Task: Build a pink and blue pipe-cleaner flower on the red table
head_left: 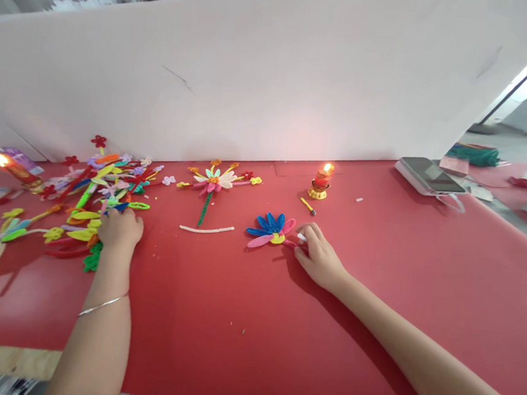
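**Right Fingers Pinching, Left Hand In Among the Colours**

A tall white panel (273,81) is walling off the back, and a red tabletop (196,339) is spreading out below it. A bright pile of fuzzy pieces (102,174) is filling the left side, and just right of it a pale-petalled flower (213,184) is lying flat, its green stem pointing nearer the wearer.

Here's the left hand (122,228), resting at the pile's right edge! Its fingers are curling out of sight beside a blue piece, so I can't tell how far they're closing or whether they're holding anything. Across the table, the right hand (318,257) is making a nearly closed pinch, apparently gripping the pink stem of a blue-and-pink flower (270,224); something small and white is showing between thumb and forefinger. That flower is lying mid-table, petals fanning out from 1 yellow centre.

Good form, I'd judge, is keeping that pinch light and steady, close to the centre, leaving the petals uncrushed, while the left is lifting just 1 piece cleanly from the tangle. A red candle (323,181) is burning behind the right hand, so fuzzy loops are best staying well clear of its flame. Between them, a dark-tipped yellow stick (307,205) is lying loose.
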Demonstrator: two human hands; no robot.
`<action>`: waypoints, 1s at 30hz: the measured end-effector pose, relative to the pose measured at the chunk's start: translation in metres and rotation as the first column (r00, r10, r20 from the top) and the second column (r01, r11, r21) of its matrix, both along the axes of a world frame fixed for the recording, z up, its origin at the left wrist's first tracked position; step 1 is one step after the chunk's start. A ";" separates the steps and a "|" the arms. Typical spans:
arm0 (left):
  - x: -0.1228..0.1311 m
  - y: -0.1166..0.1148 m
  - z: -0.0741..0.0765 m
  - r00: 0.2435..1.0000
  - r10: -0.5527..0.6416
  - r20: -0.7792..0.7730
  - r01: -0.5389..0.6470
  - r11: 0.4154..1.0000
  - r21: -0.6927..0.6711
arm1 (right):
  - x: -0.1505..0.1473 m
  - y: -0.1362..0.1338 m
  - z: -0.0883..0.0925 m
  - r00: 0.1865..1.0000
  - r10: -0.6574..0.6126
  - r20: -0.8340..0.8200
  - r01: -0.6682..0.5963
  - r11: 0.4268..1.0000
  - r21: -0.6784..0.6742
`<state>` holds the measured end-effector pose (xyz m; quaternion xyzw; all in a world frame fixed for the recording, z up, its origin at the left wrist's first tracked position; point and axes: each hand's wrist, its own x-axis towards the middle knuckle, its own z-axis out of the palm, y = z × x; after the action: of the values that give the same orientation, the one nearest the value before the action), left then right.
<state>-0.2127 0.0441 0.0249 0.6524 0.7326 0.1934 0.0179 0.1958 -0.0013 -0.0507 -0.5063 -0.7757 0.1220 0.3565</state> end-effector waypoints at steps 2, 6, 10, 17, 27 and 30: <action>-0.003 0.007 -0.005 0.988 0.112 -0.106 -0.113 0.994 -0.004 | 0.000 -0.001 0.001 1.000 -0.001 -0.015 0.001 1.000 0.008; -0.005 0.023 -0.012 0.942 0.186 -0.278 -0.205 0.978 -0.044 | 0.001 -0.002 0.002 0.997 -0.043 -0.064 0.046 0.998 0.042; -0.003 0.024 -0.004 0.978 0.207 0.006 -0.207 0.975 0.080 | 0.001 -0.001 0.001 0.986 -0.084 -0.141 0.094 0.994 0.064; 0.022 0.021 0.005 0.774 0.029 0.632 -0.107 0.991 0.084 | 0.002 -0.002 0.004 0.949 -0.246 -0.197 0.266 0.960 0.082; 0.088 0.021 -0.017 0.728 -0.111 0.676 0.244 0.964 -0.105 | 0.029 0.020 -0.004 0.961 -0.193 -0.198 0.216 0.971 0.102; 0.103 0.017 -0.019 0.683 -0.117 0.721 0.302 0.944 -0.133 | 0.044 0.031 -0.004 0.927 -0.229 -0.298 0.226 0.973 -0.046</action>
<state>-0.1100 0.0613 0.0060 0.6016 0.6074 0.3334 0.3973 0.2394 0.0301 -0.0543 -0.5701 -0.6477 0.1599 0.4795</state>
